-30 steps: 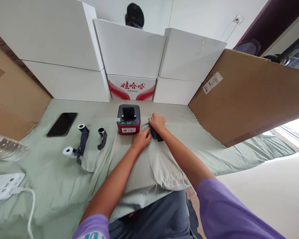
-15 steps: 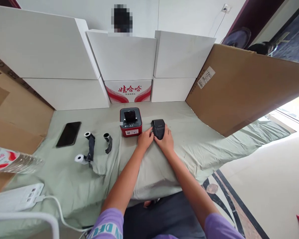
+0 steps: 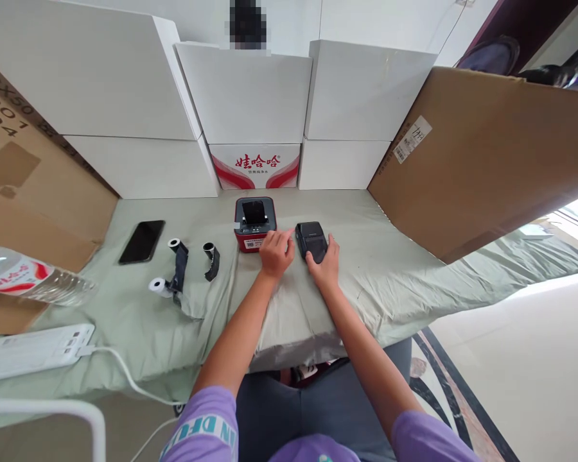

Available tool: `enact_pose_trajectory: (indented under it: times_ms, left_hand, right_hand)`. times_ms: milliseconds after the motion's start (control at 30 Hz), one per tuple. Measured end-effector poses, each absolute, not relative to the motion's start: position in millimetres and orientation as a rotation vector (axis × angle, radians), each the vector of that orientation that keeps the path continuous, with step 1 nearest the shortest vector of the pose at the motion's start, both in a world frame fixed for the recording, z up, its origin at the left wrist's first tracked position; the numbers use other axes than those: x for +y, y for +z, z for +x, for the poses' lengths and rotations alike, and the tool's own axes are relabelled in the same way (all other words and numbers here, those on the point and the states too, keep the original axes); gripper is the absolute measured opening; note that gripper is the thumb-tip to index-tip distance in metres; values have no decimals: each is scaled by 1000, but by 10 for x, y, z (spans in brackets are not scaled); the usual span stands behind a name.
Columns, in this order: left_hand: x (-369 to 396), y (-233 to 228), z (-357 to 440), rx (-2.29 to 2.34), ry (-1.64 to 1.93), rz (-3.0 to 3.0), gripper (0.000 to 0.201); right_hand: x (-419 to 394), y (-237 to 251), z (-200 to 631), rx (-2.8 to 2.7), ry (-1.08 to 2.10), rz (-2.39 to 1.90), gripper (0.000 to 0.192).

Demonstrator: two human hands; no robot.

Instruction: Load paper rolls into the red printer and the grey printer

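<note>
So, going off the red-and-black desktop unit (image 3: 255, 231): it sits on a big pale green cloth (image 3: 361, 276) that runs out to both sides of it. Behind it there's a wall of stacked white boxes (image 3: 245, 96), so the back's pretty much blocked, plus a brown cardboard panel (image 3: 481, 160) well off to its right and a second cardboard panel (image 3: 52, 186) to its left. Far left of it you've got a clear bottle (image 3: 33, 276) and a white slab (image 3: 33, 351); closer in lies a black phone (image 3: 142, 242). Hands are apart: the left hand (image 3: 276, 255) covers the unit's near right corner, fingers loosely spread, can't tell if one touches the gadget. The right hand (image 3: 326, 266) is wrapped round that black gadget (image 3: 312, 236), just right of the unit. Smallest stuff: two white paper rolls (image 3: 158, 287) joined by a dark strip, left of the unit.
</note>
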State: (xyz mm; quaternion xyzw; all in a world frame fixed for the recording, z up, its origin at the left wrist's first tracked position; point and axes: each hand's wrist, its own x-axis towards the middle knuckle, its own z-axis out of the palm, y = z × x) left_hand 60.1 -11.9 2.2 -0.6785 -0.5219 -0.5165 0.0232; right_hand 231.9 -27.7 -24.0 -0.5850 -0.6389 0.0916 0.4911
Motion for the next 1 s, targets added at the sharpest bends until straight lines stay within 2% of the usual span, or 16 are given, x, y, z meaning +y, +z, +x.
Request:
enact_pose_trajectory:
  times_ms: [67, 167, 267, 333, 400, 767, 1000]
  left_hand:
    - [-127, 137, 401, -1573, -1711, -1855, 28]
    - [-75, 291, 31, -1728, -1978, -1421, 37]
    - [59, 331, -285, -2012, -2502, -1149, 47]
    - [149, 297, -414, -2204, -2874, -1057, 47]
    - [205, 249, -475, -2259, -3081, -1007, 46]
    - [278, 299, -459, -2320, -3187, -660, 30]
    - [286, 267, -526, -2282, -3251, -642, 35]
  right_hand:
    - [-267, -249, 2336, -1492, 274, -1431, 82]
    - [-244, -257, 2349, -1406, 360, -1455, 81]
    - [-217, -260, 2344, -1343, 415, -1458, 78]
    - [-199, -262, 2338, -1345, 402, -1446, 76]
    - [-183, -265, 2336, -1361, 384, -1431, 75]
    - [-157, -288, 2349, -1354, 402, -1453, 74]
    - [-159, -308, 2359, -1341, 420, -1467, 73]
